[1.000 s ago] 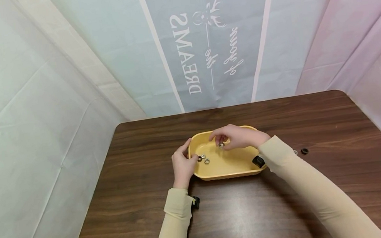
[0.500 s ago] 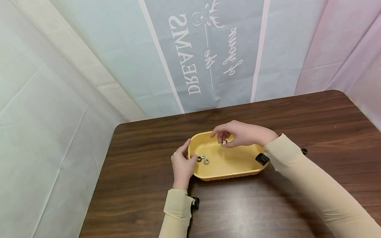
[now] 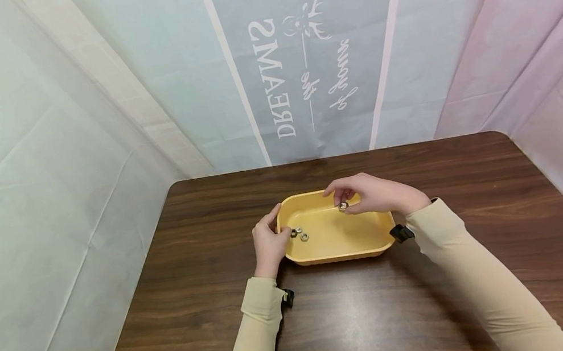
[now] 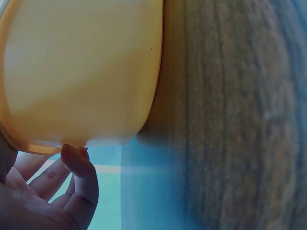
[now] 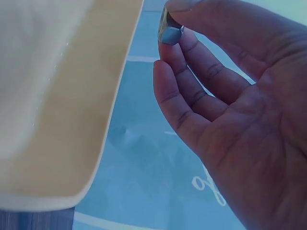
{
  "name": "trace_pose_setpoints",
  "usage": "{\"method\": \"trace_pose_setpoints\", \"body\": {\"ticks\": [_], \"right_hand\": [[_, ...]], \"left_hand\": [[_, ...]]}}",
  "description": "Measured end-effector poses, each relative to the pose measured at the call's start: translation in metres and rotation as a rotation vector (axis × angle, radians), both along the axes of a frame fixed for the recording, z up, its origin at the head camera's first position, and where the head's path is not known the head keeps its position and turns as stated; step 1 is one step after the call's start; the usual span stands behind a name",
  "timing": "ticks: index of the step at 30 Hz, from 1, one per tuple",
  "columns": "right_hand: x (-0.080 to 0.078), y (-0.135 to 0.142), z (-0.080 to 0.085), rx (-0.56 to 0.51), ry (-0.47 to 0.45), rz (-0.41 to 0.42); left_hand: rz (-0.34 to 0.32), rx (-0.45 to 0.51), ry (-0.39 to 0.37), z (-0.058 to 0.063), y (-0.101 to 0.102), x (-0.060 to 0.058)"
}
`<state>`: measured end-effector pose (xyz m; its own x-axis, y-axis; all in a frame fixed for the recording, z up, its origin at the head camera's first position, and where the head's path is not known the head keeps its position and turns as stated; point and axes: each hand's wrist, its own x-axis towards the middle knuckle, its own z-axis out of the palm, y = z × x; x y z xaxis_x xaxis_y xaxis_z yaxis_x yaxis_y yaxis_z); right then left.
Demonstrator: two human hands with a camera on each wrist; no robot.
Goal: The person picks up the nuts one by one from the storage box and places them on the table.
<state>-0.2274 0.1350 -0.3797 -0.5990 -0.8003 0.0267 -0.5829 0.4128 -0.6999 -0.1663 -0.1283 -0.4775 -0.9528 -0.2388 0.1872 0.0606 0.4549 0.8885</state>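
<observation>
A yellow plastic tray (image 3: pixel 341 256) stands on the table. My left hand (image 3: pixel 270 245) grips its left end, thumb over the rim and fingers outside; the left wrist view shows curled fingers (image 4: pixel 80 165) against the tray's wall. Inside, close to that thumb, lie a dark nut (image 3: pixel 293 233), a small silver nut (image 3: pixel 299 230) and a larger silver nut (image 3: pixel 304 236). Over the tray's right half, my right hand (image 3: pixel 373 193) pinches a silver hex nut (image 3: pixel 343 207) between thumb and fingertips. In the right wrist view this nut (image 5: pixel 171 34) is seen from the side, beyond the tray's rim.
The brown wood-grain table (image 3: pixel 215 331) spreads around the tray. A printed cloth (image 3: pixel 313 80) hangs behind its back edge, and pale sheets (image 3: pixel 58 210) line the sides. My right sleeve (image 3: pixel 487 274) covers part of the table's right side.
My right hand has moved right and slightly up, carrying the pinched nut. The nuts on the table at right have become hidden behind my sleeve. The left hand stays put.
</observation>
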Motion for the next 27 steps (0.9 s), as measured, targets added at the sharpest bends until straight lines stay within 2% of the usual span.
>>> {"method": "trace_pose_setpoints", "body": {"ticks": [14, 21, 27], "right_hand": [[0.006, 0.027, -0.008, -0.051, 0.053, -0.025], [0.014, 0.039, -0.009, -0.003, 0.029, -0.097], [0.018, 0.050, -0.011, -0.005, 0.095, -0.119]], "left_hand": [[0.002, 0.020, -0.030, 0.002, 0.000, 0.001], [0.000, 0.028, -0.032, -0.001, 0.000, 0.000], [-0.004, 0.030, -0.029, -0.001, -0.001, 0.000]]}}
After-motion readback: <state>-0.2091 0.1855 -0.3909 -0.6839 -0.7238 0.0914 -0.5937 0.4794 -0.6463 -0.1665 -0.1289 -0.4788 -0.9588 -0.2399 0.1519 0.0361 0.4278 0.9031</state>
